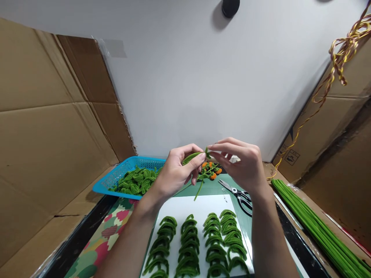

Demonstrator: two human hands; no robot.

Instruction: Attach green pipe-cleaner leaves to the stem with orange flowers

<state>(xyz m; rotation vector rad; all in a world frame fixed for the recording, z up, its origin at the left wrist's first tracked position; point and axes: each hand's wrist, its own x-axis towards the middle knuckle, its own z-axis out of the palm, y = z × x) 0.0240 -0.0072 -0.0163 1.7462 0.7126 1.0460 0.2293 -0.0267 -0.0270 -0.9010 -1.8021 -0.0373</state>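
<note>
- Green fuzzy pipe-cleaner stem (194, 157) is being held above the white sheet (179, 210), pinched by the left hand (176, 172), fingers closed round it.
- Its leafy tip (206, 152) is being gripped by the right hand (246, 166), thumb and forefinger closed.
- Black-handled scissors (239, 195) are lying just beside the right wrist.
- Bent green pipe-cleaner leaves (199, 243) are lying in rows on the sheet.

The scene is evenly and brightly lit from above, with no harsh glare. A round dark object (230, 7) far above the pinching fingers casts a soft shadow leftward on the white wall (185, 77). The wide lens bends the cardboard (43, 135) at both edges and stretches the forearms below the grip. Focus is sharp at the fingertips; nothing looks motion-blurred.
</note>
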